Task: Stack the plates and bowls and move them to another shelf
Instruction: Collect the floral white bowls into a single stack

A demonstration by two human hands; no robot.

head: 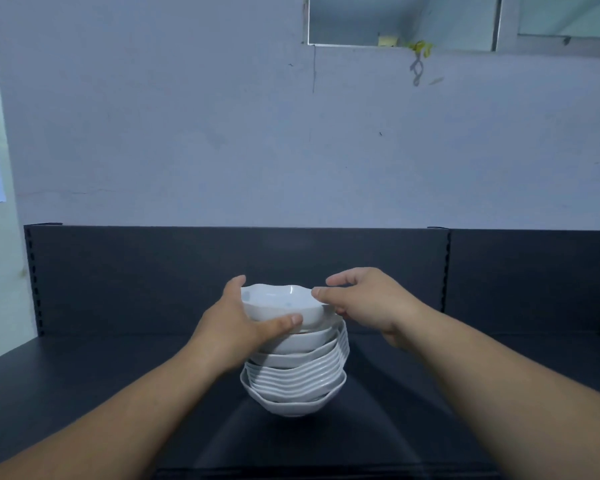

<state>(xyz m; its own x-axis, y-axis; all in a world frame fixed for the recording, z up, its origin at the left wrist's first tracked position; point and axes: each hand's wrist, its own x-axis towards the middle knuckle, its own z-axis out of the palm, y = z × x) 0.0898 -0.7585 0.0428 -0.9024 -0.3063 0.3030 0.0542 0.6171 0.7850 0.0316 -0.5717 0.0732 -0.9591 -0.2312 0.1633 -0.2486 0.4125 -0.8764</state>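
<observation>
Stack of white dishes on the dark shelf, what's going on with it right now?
A person has both hands on the top bowl of a stack of white bowls and plates standing on a dark shelf. The left-hand grip wraps the bowl's near left side, thumb across the front. The right-hand grip pinches its right rim. The bowl sits on or just above the pile; whether it is being set down or lifted off cannot be told.

We see a white top bowl (pixel 284 304) with faint blue flecks inside, on a white stack (pixel 295 379) of dishes. The shelf (pixel 84 375) is matte black, its back panel (pixel 153 271) charcoal. The wall (pixel 187 133) is pale bluish grey, with a yellow scrap (pixel 420 47) by the window (pixel 395 19).
</observation>
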